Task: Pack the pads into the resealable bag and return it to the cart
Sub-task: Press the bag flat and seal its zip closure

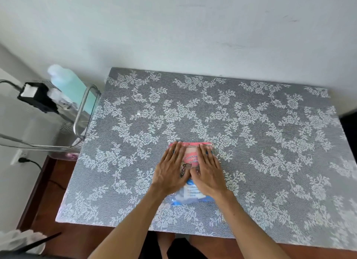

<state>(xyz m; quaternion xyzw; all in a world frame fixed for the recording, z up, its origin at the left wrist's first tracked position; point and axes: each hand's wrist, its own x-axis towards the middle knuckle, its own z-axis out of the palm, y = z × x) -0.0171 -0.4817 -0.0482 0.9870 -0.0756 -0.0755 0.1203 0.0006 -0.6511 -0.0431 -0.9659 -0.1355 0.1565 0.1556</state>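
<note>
Your two hands lie flat on the resealable bag (190, 173), which rests on the lace-covered table (270, 142), a little toward the near edge and near the middle of its width. The left hand (171, 171) presses the left half and the right hand (207, 172) presses the right half; both have the fingers stretched and close together, palms down, so neither one grips anything. The thumbs almost meet over the middle of the bag.

The long axis of the bag runs from near to far. Its pink strip, which I judge to be the closing end, is at the far side, just beyond your fingertips (178, 145). The blue and white part comes out under your wrists at the near side. Inside that near part you can see white shapes through the clear film; they are probably the pads (190, 193), but the picture is too soft to count them or to say if all are in. I cannot tell if the seal is already closed.

The cart (83, 111) stands at the left of the table, toward the far corner, with its metal rail just beside the table edge. So the bag must travel to the left and away from you, and your left hand is the nearer one for this. On the cart there is a pale green bottle (65, 80) and a black box (36, 97); choose a free place beside them when you put the bag down
</note>
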